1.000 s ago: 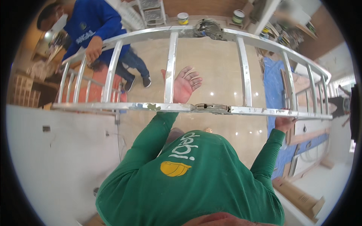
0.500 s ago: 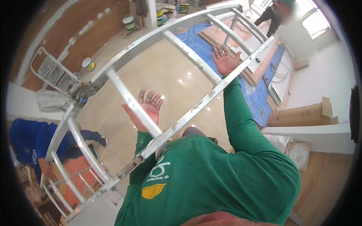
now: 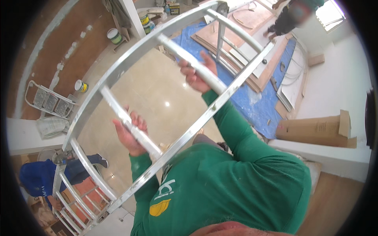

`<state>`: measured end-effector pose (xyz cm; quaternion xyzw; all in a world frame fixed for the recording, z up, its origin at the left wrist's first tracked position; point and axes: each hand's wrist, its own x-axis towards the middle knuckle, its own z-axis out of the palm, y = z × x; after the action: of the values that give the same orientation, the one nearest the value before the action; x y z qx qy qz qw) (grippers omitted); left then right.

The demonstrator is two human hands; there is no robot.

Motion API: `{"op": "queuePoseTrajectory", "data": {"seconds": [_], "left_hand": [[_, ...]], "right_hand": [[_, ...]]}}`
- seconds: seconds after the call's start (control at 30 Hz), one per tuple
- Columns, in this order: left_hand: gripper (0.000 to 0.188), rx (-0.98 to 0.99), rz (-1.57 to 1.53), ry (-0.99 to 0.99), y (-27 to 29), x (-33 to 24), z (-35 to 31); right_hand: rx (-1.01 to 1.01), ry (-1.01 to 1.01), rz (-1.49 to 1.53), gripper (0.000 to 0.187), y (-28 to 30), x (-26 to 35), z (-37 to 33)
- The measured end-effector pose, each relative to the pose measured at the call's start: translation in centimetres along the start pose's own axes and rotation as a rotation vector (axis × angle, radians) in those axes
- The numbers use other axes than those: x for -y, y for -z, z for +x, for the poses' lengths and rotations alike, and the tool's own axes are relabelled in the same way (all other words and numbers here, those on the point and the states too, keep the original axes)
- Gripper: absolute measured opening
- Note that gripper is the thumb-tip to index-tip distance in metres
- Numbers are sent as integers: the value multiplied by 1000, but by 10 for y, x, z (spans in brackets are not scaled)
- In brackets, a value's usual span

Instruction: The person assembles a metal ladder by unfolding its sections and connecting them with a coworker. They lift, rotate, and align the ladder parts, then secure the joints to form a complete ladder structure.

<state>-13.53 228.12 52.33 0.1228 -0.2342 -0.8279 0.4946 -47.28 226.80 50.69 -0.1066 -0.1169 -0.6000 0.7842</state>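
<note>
A folding aluminium ladder [image 3: 136, 55] with hinged joints slants across the view in front of my chest, its flat rungs between two long side rails. My right hand [image 3: 199, 76] grips one rung from below, fingers curled up on one side and thumb on the other. Around the neighbouring rung, nearer to me, my left hand [image 3: 133, 139] is closed in the same way, palm up. The rungs cover part of both palms. At the lower left, the ladder bends at a hinge [image 3: 60, 157], and another person in blue [image 3: 37, 177] is bent over beside that end.
A small step stool [image 3: 49, 100] and paint buckets [image 3: 114, 36] stand along the left wall. Wooden boards [image 3: 252, 80] lie on a blue tarp [image 3: 258, 106] to the right. A cardboard box [image 3: 311, 129] rests by the right wall. Another person [image 3: 295, 17] stands at the far right.
Both hands were open with palms up under the ladder; now they are closed around rungs. My right hand moved left to its rung. The ladder has shifted left in view.
</note>
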Motion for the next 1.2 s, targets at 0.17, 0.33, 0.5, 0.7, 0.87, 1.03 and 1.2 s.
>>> {"op": "queuePoseTrajectory", "data": {"seconds": [0.17, 0.33, 0.5, 0.7, 0.87, 1.03, 1.2], "left_hand": [[50, -52, 45, -24, -26, -38, 3], [51, 18, 169, -118, -71, -111, 9], [51, 93, 129, -158, -95, -131, 36], [56, 85, 182, -144, -118, -110, 78], [53, 11, 198, -149, -135, -71, 127], [50, -77, 226, -139, -158, -25, 219], [46, -101, 279, -144, -173, 25, 328]], "right_hand": [[-40, -74, -63, 64, -48, -3, 27], [-67, -157, -252, 56, -123, -20, 94], [-79, -194, -368, 60, -151, -9, 135], [84, -227, -279, 69, -145, 47, 161], [174, -312, -169, 74, -126, 117, 177], [80, -302, -155, 65, -101, 213, 214], [122, -294, -154, 72, -62, 324, 255]]}}
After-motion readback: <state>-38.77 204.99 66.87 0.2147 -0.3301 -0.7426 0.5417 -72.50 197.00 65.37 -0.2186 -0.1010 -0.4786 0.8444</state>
